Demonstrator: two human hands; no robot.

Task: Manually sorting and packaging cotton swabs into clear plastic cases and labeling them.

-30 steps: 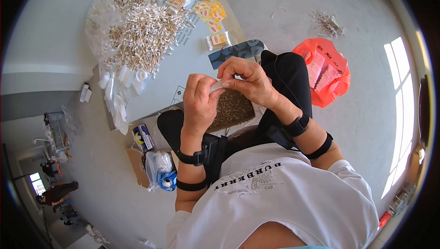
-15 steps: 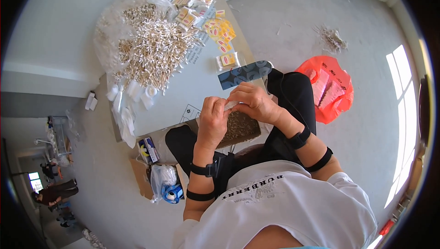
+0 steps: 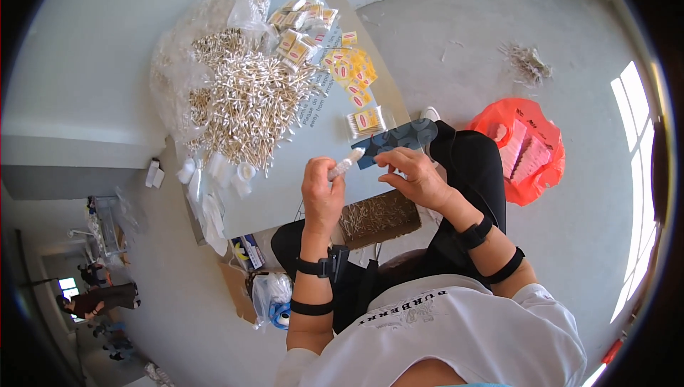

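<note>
My left hand (image 3: 323, 191) is closed round a narrow whitish roll (image 3: 347, 163), which looks like crumpled clear plastic; its exact kind I cannot make out. The roll points up and to the right out of the fist. Beside it my right hand (image 3: 413, 175) hovers with thumb and fingers apart, and nothing shows between them. Both hands are above the near edge of the grey table (image 3: 285, 202). Just beyond the right hand lies a dark blue patterned sheet (image 3: 399, 139). A clear packet of cotton swabs (image 3: 366, 122) rests past that sheet.
A large heap of cotton swabs (image 3: 249, 95) spills from a clear bag (image 3: 174, 66). Yellow cards (image 3: 360, 70) and filled swab packets (image 3: 293, 48) lie farther back. Below the hands stands a cardboard box (image 3: 385, 241) with loose swabs. A red bag (image 3: 552, 177) sits on the floor at right.
My hands have parted: the right one has let go of the whitish roll and moved right, while the left keeps it. The whole view has shifted slightly.
</note>
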